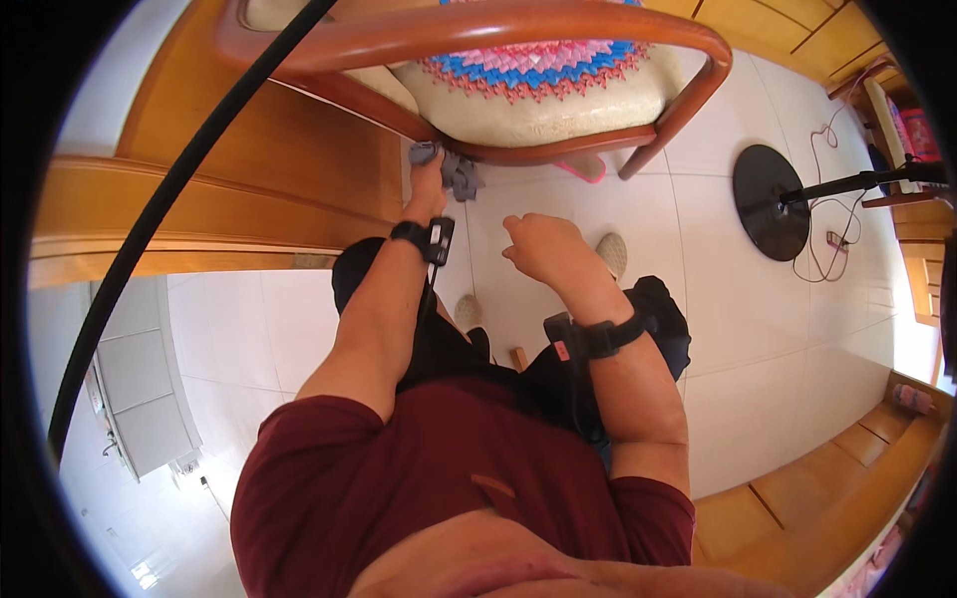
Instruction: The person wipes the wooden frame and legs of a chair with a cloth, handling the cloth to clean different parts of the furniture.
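Observation:
My left hand (428, 183) grips a bunched grey cloth (463, 178), low beside the front of a wooden armchair (478, 37). Part of the cloth hangs out to the right of the fingers. The chair carries a cream seat cushion (553, 119) and, on top, a round pink and blue knitted or crocheted mat (534, 63). My right hand (543, 243) hovers over the tiled floor in front of the chair, its fingers loosely bent and the thumb apart. Nothing shows in it, though its palm is turned away. Each forearm bears a strapped-on black device.
Wooden cabinetry (299, 172) stands close on the left. A pink-edged slipper (585, 167) lies under the chair. At right are a black round stand base (770, 202) and loose cables with a power strip (837, 241). A wooden bench (807, 493) runs along the lower right.

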`<action>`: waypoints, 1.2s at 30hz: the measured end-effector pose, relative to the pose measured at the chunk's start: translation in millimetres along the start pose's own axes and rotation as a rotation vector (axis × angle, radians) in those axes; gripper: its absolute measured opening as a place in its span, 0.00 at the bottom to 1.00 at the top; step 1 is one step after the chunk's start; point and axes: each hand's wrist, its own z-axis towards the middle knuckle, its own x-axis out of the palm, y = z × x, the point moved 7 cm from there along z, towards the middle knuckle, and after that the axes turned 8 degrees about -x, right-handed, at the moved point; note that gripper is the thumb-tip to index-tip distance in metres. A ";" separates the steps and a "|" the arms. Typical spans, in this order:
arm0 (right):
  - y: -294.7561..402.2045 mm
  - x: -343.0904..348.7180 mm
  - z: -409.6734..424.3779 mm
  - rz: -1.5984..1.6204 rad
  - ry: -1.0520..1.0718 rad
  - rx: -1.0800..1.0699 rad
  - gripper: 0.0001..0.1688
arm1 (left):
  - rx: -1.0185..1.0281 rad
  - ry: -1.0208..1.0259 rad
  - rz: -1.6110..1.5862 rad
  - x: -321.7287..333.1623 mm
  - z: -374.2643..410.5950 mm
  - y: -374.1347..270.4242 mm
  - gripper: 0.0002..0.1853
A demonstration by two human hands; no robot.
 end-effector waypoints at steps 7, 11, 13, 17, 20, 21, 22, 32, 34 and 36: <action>12.8 16.6 24.2 -0.086 0.065 -0.004 0.15 | 0.757 0.063 0.015 11.7 -154.2 -170.8 0.26; 27.4 45.6 33.9 -0.086 0.132 -0.068 0.14 | 1.194 0.060 0.327 19.2 -233.3 -290.8 0.40; 31.7 60.6 35.8 -0.090 0.199 -0.075 0.16 | 1.465 -0.006 0.939 20.2 -228.9 -340.7 0.40; 29.5 69.4 32.1 -0.127 0.181 -0.113 0.16 | 1.510 0.079 1.497 75.2 -240.6 -351.1 0.40; 29.8 65.8 29.3 -0.137 0.156 -0.108 0.14 | 1.540 0.125 1.610 98.0 -250.1 -336.6 0.41; 32.3 62.4 24.8 -0.136 0.136 -0.116 0.13 | 1.611 0.109 1.623 103.5 -253.8 -331.5 0.41; 34.1 58.5 20.4 -0.135 0.116 -0.124 0.13 | 1.752 0.124 1.611 112.1 -263.5 -326.0 0.43; 27.8 44.1 -1.0 -0.053 0.112 -0.083 0.12 | 1.763 -0.073 1.908 255.8 -267.3 -233.3 0.36; 30.1 39.9 0.6 -0.037 0.089 -0.092 0.12 | 1.773 -0.135 1.938 295.3 -258.9 -212.5 0.33; 35.5 39.3 2.7 -0.034 0.077 -0.115 0.12 | 1.728 -0.185 1.982 332.0 -259.4 -194.7 0.27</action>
